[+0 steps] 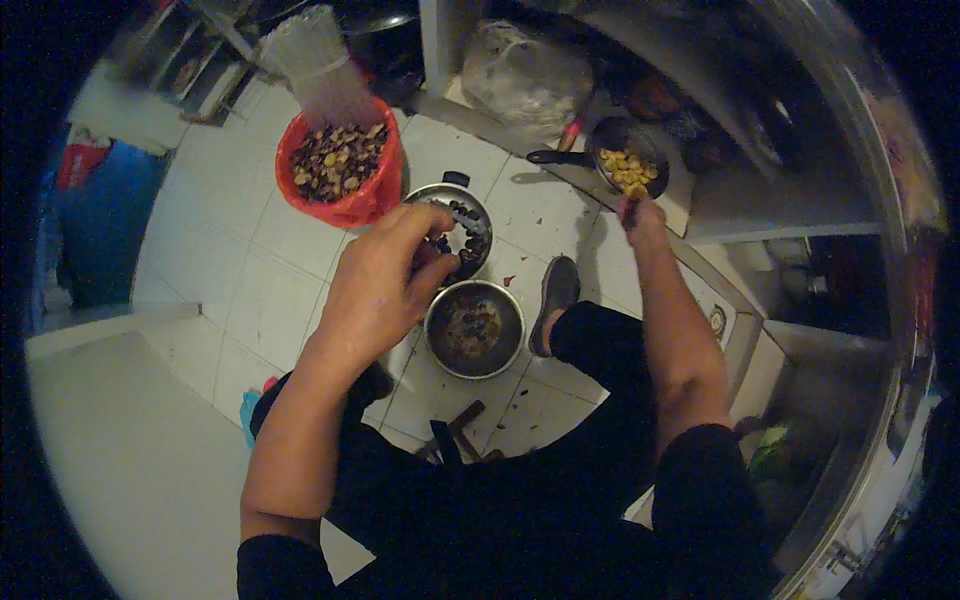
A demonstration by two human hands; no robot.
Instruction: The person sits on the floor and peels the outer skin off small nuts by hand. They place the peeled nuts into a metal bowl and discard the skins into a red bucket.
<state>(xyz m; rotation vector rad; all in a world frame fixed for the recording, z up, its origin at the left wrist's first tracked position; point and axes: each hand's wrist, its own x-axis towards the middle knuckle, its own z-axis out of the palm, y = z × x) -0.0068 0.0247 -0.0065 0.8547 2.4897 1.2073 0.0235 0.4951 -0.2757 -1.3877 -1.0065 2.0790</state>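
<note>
My left hand [397, 270] is bent over a round metal pan [486, 217] of dark pieces, perhaps chestnuts; a small tool shows at its fingertips, its kind unclear. Reaching to the right, my right hand [641, 214] is at the near rim of a dark frying pan [661, 161] that holds yellow peeled pieces [628, 169]. A yellow piece shows at its fingertips, but whether they grip it cannot be told. Between my feet stands a metal bowl [474, 330] with brown residue inside. Shells and scraps [337, 161] fill a bin lined with a red plastic bag [337, 214].
A pale bundle of thin strands [319, 67] stands up from the back of the bin. A filled clear plastic bag [525, 79] lies beyond the low ledge. Scraps are scattered over the tiled floor [277, 232]. A white panel [142, 435] is at the left.
</note>
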